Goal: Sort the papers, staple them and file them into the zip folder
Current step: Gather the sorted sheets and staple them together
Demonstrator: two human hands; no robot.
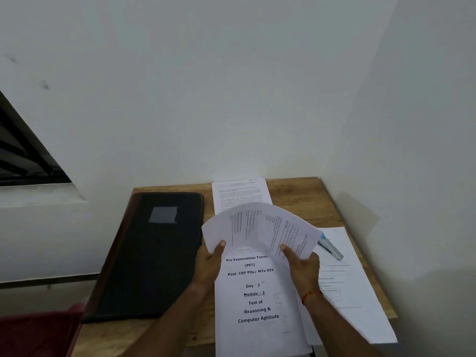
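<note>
Both hands hold up a fanned bundle of printed sheets [260, 228] above the table. My left hand [210, 264] pinches its lower left corner, and my right hand [300, 266] pinches its lower right edge. Beneath them lies a title page reading "Pre Examination Training" [255, 305] on top of a pile. Another printed page [239, 193] lies at the back against the wall. A black zip folder [154, 253] lies shut on the left of the table. The stapler [331, 247], blue and grey, rests on a sheet [350, 287] at the right.
The small wooden table [304, 194] sits in a corner, with white walls behind and to the right. A dark window opening [23, 155] is at the left. Something red [36, 333] shows at the bottom left, beside the table's edge.
</note>
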